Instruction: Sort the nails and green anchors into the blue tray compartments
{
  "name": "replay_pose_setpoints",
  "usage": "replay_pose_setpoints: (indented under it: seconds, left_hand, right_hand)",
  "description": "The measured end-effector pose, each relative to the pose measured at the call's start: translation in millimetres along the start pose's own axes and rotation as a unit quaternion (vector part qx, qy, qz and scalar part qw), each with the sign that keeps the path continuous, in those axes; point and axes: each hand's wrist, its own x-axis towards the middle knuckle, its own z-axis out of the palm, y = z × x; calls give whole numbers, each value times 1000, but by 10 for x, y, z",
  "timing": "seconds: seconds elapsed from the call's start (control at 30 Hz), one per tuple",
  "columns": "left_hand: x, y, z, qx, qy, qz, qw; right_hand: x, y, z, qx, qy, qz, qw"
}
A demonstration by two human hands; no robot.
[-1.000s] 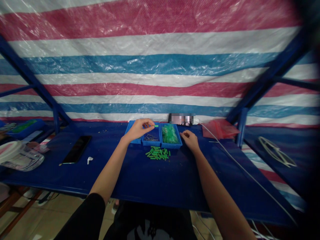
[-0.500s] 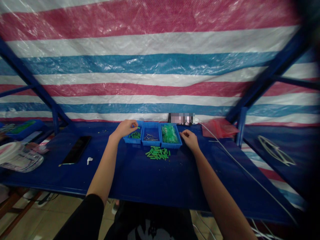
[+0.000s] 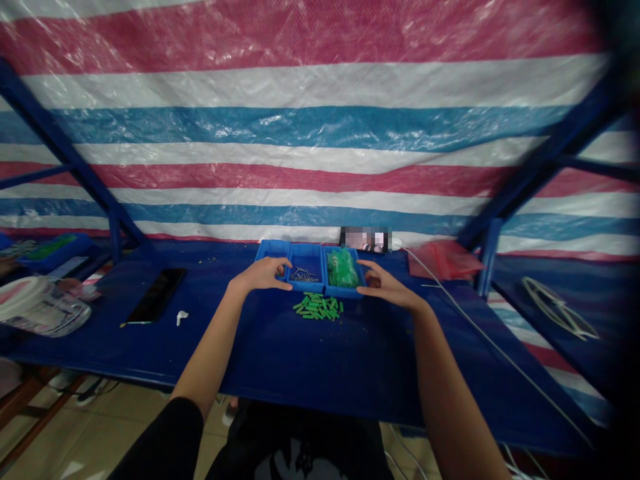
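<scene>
Three blue bins stand side by side. My left hand (image 3: 264,274) is over the front of the left bin (image 3: 274,247), its thumb and fingers apart and nothing visible between them; it hides most of that bin's contents. In the middle bin (image 3: 306,251) lie several thin metal pins (image 3: 304,275). Clear bags with green pieces (image 3: 343,268) fill the right bin (image 3: 345,292). Curved at this bin's right side is my right hand (image 3: 384,283), thumb and fingers spread, fingertips at its wall. A pile of small green sticks (image 3: 319,307) lies before the bins.
On the blue table (image 3: 320,367) are a black phone (image 3: 156,297), a white earbud (image 3: 181,317) and a white bucket (image 3: 43,307) at left. A red plastic bag (image 3: 443,259) and a white cable (image 3: 465,310) lie at right. A striped tarp (image 3: 300,127) hangs behind.
My left hand has come down and right from above the left bin to its front; the green piece at its fingertips no longer shows. My right hand has opened against the right bin.
</scene>
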Motion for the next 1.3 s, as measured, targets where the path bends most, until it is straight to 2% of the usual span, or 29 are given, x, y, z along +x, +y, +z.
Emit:
replay_pose_setpoints:
  seconds: [0.1, 0.27, 0.53, 0.77, 1.0, 1.1, 1.23, 1.3]
  left_hand:
    - [-8, 4, 54, 34, 19, 12, 999]
    - [-37, 85, 160, 136, 51, 24, 989]
    - [38, 25, 350, 193, 142, 2, 971]
    - [143, -112, 293, 189, 148, 15, 971]
    - [182, -138, 251, 201, 131, 4, 971]
    - [180, -36, 205, 218, 161, -1, 963]
    - [213, 299, 113, 217, 244, 10, 945]
    - [254, 497, 88, 200, 232, 58, 950]
  right_hand:
    - [22, 63, 52, -42, -16, -18, 999]
    - [106, 116, 181, -76, 40, -90, 992]
    - [172, 138, 278, -152, 116, -94, 977]
    - [246, 206, 376, -194, 172, -87, 962]
    - [271, 174, 439, -192, 208, -79, 956]
    - [279, 181, 438, -182, 210, -74, 958]
    - [302, 237, 423, -143, 209, -84, 964]
    - [314, 265, 420, -124, 210, -80, 966]
